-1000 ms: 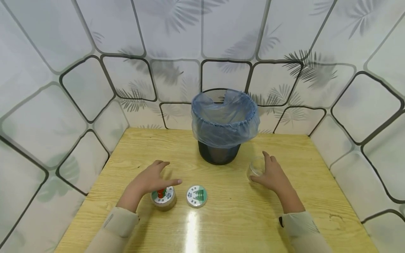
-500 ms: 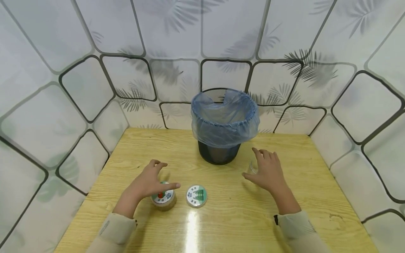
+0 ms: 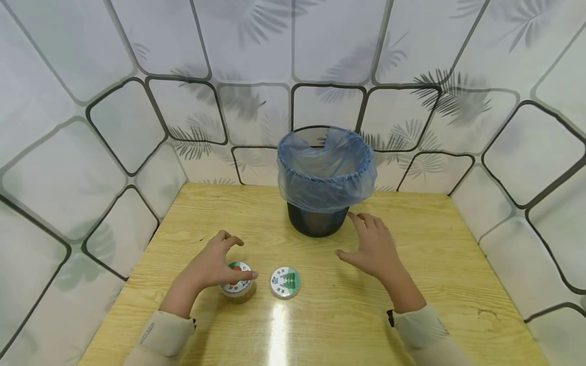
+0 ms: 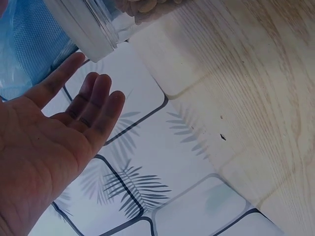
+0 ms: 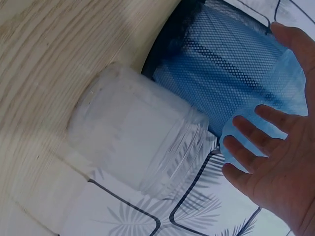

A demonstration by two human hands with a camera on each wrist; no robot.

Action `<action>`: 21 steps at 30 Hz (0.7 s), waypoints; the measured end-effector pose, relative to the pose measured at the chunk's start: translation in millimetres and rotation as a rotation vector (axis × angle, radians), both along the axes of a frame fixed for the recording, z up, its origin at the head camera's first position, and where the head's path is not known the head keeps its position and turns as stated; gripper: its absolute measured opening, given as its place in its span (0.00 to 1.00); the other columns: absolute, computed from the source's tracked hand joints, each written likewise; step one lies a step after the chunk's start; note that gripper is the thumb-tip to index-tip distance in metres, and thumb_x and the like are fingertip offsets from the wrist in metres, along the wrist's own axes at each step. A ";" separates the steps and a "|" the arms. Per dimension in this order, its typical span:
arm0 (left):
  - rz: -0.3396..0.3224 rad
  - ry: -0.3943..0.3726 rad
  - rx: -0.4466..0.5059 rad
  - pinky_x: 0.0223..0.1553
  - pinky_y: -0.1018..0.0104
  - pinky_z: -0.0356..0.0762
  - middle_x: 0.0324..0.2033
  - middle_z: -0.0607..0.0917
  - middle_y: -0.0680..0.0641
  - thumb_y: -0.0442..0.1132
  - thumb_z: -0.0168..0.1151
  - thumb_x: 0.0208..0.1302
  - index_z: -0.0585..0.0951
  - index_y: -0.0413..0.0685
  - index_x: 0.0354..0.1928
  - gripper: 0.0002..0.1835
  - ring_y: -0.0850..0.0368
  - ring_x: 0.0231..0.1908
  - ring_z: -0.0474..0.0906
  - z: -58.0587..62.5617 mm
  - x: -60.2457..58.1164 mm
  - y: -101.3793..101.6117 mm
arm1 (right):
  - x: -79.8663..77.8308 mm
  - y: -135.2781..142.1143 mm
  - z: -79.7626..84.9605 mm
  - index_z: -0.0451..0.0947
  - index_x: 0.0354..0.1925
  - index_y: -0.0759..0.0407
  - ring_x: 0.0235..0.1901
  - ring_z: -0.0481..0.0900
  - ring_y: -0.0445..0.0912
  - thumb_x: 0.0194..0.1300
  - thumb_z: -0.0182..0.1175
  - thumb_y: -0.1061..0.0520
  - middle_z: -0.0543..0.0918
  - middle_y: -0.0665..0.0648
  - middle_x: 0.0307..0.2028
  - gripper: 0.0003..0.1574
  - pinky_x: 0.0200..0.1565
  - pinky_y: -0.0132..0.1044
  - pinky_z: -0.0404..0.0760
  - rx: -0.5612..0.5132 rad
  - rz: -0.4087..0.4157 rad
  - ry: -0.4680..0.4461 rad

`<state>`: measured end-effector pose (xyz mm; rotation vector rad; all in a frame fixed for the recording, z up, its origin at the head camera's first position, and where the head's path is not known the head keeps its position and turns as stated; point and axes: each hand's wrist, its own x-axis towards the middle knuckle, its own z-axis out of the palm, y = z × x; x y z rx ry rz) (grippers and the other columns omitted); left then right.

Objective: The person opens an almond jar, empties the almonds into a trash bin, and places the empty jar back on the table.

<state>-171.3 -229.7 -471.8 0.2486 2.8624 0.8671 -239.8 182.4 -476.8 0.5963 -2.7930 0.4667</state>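
My left hand hovers over a lidded jar with a red, green and white printed top, its thumb above the lid. In the left wrist view this jar is clear and has brown pieces inside; the fingers lie spread below its lid edge. A round flat lid with a green leafy print lies on the table to the right of it. My right hand, fingers spread, hovers near the bin holding nothing. The right wrist view shows a lidless clear jar apart from that hand; in the head view the hand hides it.
A black mesh bin lined with a blue plastic bag stands at the back of the wooden table. Patterned walls enclose the table at the back and both sides.
My right hand has moved left from beside the clear jar toward the bin, now covering the jar in the head view. My left hand has shifted only slightly.
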 end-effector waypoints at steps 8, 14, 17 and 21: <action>-0.048 0.019 -0.001 0.45 0.58 0.82 0.53 0.77 0.45 0.72 0.82 0.44 0.80 0.51 0.56 0.45 0.46 0.50 0.78 -0.1 3.3 1.0 | 3.0 -18.1 -0.5 0.69 0.77 0.60 0.66 0.75 0.66 0.51 0.80 0.30 0.78 0.68 0.66 0.66 0.67 0.66 0.75 -0.005 0.088 0.026; -0.070 0.030 0.011 0.45 0.58 0.80 0.50 0.78 0.45 0.68 0.84 0.45 0.80 0.51 0.54 0.42 0.49 0.47 0.76 -2.3 7.0 3.0 | 4.7 -32.4 -4.4 0.68 0.77 0.56 0.65 0.75 0.64 0.51 0.79 0.27 0.78 0.64 0.65 0.66 0.68 0.63 0.75 0.024 0.140 0.036; -0.076 0.029 0.023 0.43 0.58 0.80 0.50 0.79 0.44 0.65 0.85 0.46 0.80 0.50 0.54 0.40 0.49 0.46 0.75 -3.4 8.2 3.4 | 6.3 -41.1 -6.3 0.68 0.78 0.54 0.64 0.76 0.63 0.51 0.78 0.27 0.78 0.63 0.64 0.66 0.66 0.63 0.76 0.030 0.163 0.042; -0.077 0.022 0.029 0.43 0.58 0.80 0.52 0.79 0.43 0.61 0.86 0.46 0.81 0.49 0.56 0.39 0.50 0.48 0.74 -4.6 8.8 3.9 | 8.5 -53.0 -7.2 0.65 0.80 0.52 0.66 0.76 0.63 0.53 0.78 0.27 0.78 0.62 0.66 0.67 0.66 0.63 0.77 0.002 0.204 -0.011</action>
